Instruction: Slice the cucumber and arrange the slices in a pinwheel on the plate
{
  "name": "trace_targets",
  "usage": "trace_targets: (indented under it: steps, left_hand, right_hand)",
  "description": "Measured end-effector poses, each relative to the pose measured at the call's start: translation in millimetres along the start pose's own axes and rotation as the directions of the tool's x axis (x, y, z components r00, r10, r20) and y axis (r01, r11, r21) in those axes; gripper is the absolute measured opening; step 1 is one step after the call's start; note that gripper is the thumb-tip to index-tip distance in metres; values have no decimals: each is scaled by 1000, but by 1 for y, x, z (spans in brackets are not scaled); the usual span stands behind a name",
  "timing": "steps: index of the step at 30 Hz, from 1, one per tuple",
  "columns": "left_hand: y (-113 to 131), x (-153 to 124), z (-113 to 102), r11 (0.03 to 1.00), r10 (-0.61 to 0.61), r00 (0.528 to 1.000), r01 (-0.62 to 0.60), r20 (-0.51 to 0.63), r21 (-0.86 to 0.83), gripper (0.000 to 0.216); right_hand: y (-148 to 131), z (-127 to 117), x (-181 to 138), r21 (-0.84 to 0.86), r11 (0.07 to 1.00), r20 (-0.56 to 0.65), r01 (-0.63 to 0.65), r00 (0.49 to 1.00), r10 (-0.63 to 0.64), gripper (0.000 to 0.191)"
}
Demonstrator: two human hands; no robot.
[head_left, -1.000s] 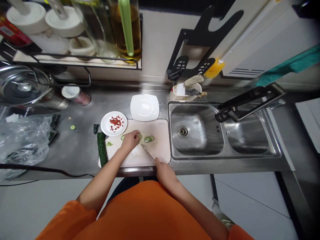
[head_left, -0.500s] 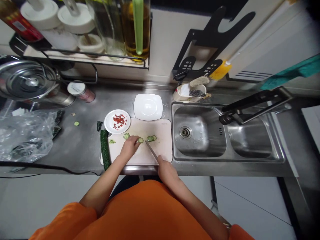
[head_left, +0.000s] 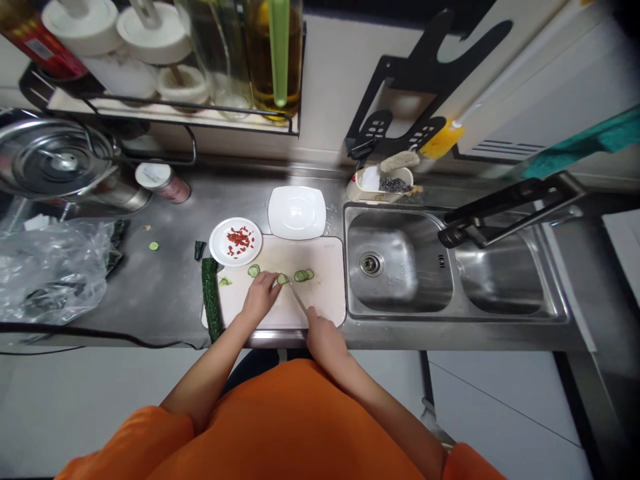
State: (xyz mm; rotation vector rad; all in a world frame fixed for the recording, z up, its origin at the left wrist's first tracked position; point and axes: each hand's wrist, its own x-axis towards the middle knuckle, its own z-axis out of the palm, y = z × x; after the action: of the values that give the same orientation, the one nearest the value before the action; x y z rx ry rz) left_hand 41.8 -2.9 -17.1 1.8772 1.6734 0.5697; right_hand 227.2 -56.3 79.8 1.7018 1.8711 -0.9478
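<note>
On the pale cutting board (head_left: pixel 325 297) my left hand (head_left: pixel 261 297) presses down with curled fingers on a piece of cucumber that is mostly hidden under it. My right hand (head_left: pixel 323 337) grips a knife (head_left: pixel 299 300) whose blade points up-left, its tip at a cucumber slice (head_left: pixel 283 279) beside my left fingers. More green slices (head_left: pixel 303 275) lie to the right of the blade, and one slice (head_left: pixel 254 271) lies above my left hand. A dark green cucumber length (head_left: pixel 211 308) lies along the board's left edge.
A round plate of chopped red chilli (head_left: pixel 236 241) and a square white plate (head_left: pixel 297 212) stand behind the board. The steel sink (head_left: pixel 400 267) with a black tap (head_left: pixel 505 207) is right of it. A plastic bag (head_left: pixel 47 270), pot lid (head_left: pixel 53 160) and a can (head_left: pixel 163 181) sit left.
My right hand has drawn back towards me and slightly left with the knife, after first moving forward. My left hand stays on the board near the slices. The view has shifted a little.
</note>
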Motion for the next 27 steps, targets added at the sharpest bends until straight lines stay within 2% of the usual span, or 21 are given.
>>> trace_targets:
  steps: [5,15,27]
  left_hand:
    - [1,0,2,1000,-20,999,20,-31,3,24]
    - [-2,0,4,999,-37,999,37,-21,-3,23]
    - [-2,1,4,999,-37,999,37,-19,-9,24]
  right_hand:
    - [-6,-2,0,-37,999,-11,10,1000,-10,36]
    - [-16,-10,1,-45,999,11,2,1000,-2,36]
    - [-18,-6,3,-5,1000,-3,-13,1000,13,38]
